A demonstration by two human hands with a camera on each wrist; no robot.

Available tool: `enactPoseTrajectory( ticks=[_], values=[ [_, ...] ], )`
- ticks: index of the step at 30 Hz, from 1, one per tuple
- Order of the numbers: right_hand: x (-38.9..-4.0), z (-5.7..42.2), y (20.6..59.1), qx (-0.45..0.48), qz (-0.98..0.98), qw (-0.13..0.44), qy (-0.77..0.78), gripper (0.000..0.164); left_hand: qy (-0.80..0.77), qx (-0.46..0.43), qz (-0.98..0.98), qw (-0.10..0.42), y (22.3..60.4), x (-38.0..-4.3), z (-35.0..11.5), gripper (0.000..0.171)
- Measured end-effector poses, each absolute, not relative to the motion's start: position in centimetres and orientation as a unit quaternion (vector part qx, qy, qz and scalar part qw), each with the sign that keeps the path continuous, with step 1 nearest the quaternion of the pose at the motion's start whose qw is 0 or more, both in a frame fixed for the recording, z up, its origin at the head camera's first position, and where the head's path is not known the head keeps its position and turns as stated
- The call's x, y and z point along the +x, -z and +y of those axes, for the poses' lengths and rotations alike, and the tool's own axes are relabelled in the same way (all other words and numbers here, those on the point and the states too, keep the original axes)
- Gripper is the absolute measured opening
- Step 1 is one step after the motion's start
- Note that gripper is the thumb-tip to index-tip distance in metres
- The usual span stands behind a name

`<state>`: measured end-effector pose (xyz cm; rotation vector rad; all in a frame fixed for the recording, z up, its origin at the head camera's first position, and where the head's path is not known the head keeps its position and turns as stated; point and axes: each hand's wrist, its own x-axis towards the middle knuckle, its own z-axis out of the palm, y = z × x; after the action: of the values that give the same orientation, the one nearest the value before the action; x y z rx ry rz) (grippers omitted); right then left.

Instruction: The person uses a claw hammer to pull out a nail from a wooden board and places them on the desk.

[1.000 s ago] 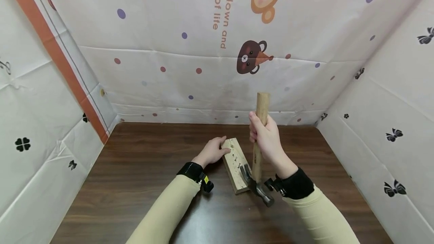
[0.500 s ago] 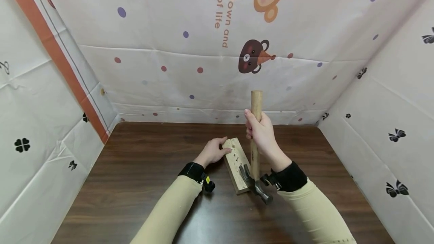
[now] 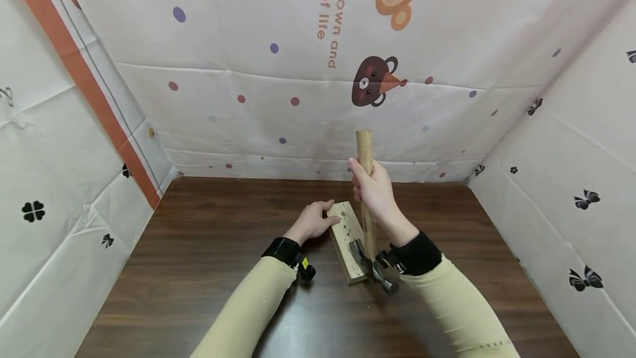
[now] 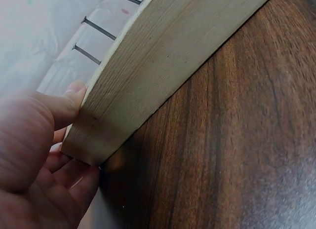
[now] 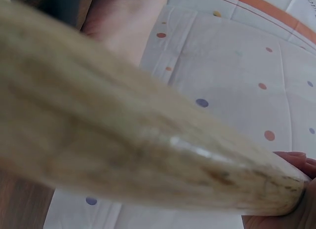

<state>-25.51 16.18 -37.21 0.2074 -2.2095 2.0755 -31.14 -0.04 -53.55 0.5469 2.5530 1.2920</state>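
Centrally, wooden block (image 3: 343, 241), left hand (image 3: 310, 222) pinching far end, right hand (image 3: 376, 192) gripping hammer (image 3: 369, 233) alongside.

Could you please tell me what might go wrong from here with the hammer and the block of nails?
The wooden block might swing or tip if levered, since the left hand holds only its far end.
The hammer, gripped by its handle in the right hand, could slip, as its curved claw lies at the block's nearer part.
The bare left fingers could get scratched, since nails protrude close to them.
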Motion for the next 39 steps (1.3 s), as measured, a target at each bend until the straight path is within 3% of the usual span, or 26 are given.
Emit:
enactPoseTrajectory(
  ticks=[14,22,33,39],
  values=[
    [-26.3,16.3,37.5,0.061,-0.728,0.060,-0.680,0.035,-0.432,0.193,0.874,0.108,53.6,-31.4,-0.1,0.065],
    [-25.9,16.4,37.5,0.087,-0.708,0.103,-0.693,0.032,-0.431,0.186,0.876,0.109,53.8,-31.5,-0.1,0.064],
    [-25.4,16.5,37.7,0.092,-0.707,0.115,-0.692,0.032,-0.435,0.186,0.874,0.109,53.8,-31.4,0.1,0.064],
    [-25.5,16.4,38.3,0.099,-0.702,0.127,-0.693,0.025,-0.437,0.180,0.874,0.112,53.7,-31.4,0.0,0.064]
  ],
)
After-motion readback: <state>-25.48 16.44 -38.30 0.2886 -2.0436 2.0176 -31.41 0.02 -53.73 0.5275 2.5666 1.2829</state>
